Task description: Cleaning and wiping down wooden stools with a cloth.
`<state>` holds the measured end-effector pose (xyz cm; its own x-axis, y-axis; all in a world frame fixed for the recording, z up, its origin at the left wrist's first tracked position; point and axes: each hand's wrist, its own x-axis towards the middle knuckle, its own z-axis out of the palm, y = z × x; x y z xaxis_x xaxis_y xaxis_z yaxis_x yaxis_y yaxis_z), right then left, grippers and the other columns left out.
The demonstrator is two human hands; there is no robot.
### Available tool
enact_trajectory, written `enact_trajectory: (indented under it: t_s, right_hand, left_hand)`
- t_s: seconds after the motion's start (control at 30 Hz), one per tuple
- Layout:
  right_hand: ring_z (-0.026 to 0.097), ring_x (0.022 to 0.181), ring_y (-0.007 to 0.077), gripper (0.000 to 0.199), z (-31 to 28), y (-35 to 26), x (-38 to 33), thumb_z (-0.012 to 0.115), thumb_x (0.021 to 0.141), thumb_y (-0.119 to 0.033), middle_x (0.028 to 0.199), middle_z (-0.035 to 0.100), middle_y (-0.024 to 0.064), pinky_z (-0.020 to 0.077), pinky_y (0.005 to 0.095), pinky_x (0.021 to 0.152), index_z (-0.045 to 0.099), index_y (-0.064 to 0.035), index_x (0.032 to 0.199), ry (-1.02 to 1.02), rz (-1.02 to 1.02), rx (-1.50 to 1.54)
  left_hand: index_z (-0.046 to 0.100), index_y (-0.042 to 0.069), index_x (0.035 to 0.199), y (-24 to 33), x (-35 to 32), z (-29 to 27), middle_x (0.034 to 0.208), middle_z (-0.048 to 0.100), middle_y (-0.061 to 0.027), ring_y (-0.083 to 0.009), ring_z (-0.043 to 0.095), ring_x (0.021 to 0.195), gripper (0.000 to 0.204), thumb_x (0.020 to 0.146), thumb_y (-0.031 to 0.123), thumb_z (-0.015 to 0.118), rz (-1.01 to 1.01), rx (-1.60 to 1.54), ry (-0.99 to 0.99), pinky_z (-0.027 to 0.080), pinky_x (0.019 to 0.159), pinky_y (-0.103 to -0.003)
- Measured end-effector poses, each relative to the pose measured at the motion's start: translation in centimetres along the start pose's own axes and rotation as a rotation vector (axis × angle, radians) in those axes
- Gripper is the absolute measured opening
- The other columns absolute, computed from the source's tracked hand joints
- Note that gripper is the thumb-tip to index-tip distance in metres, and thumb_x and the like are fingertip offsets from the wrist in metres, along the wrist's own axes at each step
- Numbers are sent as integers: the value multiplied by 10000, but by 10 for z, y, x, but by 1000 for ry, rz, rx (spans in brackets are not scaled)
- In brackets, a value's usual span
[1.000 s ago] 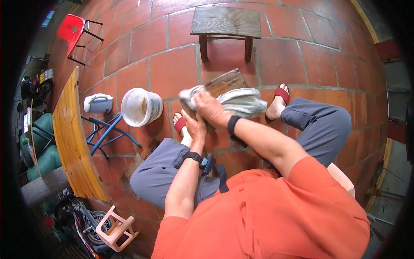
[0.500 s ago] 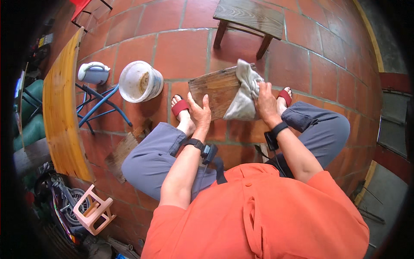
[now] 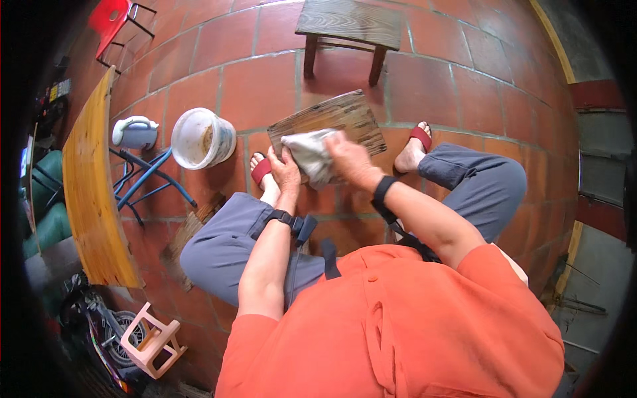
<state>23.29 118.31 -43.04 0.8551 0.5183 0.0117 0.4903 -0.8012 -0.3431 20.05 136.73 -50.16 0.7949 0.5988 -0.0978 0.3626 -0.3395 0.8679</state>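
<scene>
The cloth [image 3: 309, 151], clamped in my right hand's [image 3: 352, 159] grip, has crossed toward the left of the board [image 3: 338, 116], baring its right end between the feet [image 3: 409, 158]; my left hand's [image 3: 286, 174] grip I cannot tell.

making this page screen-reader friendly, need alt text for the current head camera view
A person's right hand is on a pale cloth over a wooden board, with the left hand at its near left corner. A white bucket stands to the left, a wooden stool beyond.
</scene>
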Motion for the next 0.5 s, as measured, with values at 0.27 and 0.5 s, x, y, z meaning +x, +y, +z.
enact_trajectory:
  t_s: [0.27,0.5]
  right_hand:
    - [605,907,437,366,-37,89,13,647,825,-200,1069,534,224,495,522,772,455,-72,1109,41,497,169]
    - [533,1026,486,475,17,115,-18,631,853,-320,1050,565,316,451,489,860,464,-34,1194,305,631,479]
  left_hand:
    - [471,-41,1269,21,2,-2,1155,578,-216,-312,552,1067,577,921,406,586,24,-68,40,413,939,-378]
    - [433,-32,1294,16,-1,-4,1188,584,-211,-303,561,1097,570,913,351,613,28,-82,17,423,951,-370]
